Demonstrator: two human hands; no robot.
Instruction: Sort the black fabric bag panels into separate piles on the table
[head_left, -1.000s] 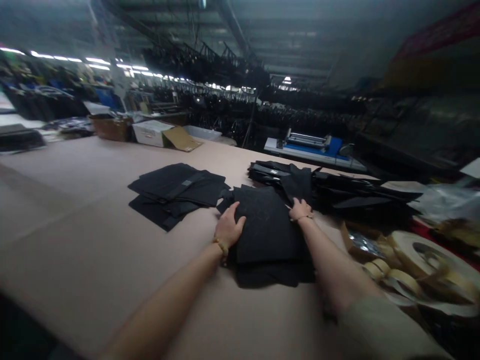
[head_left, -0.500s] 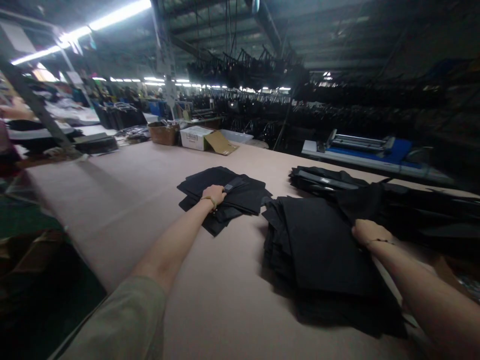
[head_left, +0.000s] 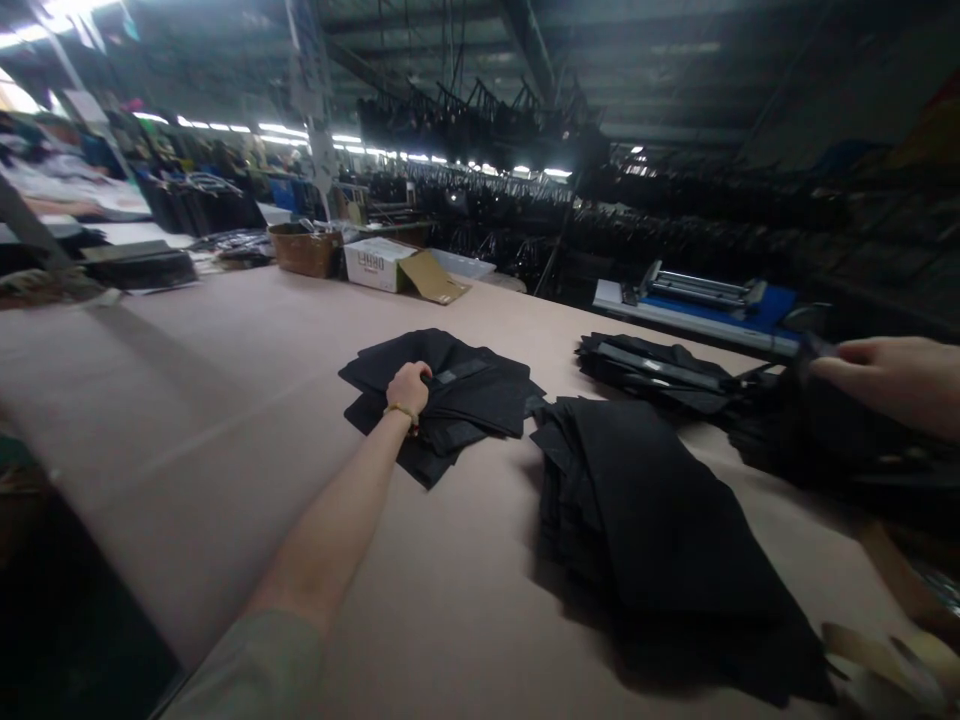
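Note:
My left hand (head_left: 410, 388), a beaded bracelet at its wrist, rests with curled fingers on a fanned pile of black fabric pieces (head_left: 487, 395). It grips the edge of a top piece that bears a grey strip (head_left: 459, 372). At the far right, my right hand (head_left: 892, 375) pinches a black fabric piece (head_left: 825, 410), its lower part lost against the dark stack beneath. Between the hands, nearer to me, a thick stack of black fabric panels (head_left: 660, 500) lies skewed on the table.
The pale table (head_left: 247, 400) spreads under everything. Another black bundle (head_left: 652, 370) lies behind the panels. Along the back edge stand a brown basket (head_left: 304, 250) and a white carton (head_left: 375, 265) with an open flap. A metal-framed device on blue (head_left: 701, 288) stands beyond.
My right hand has moved right and up from the thick stack, carrying a black piece. The left hand stays on the fanned pile. The view has shifted slightly.

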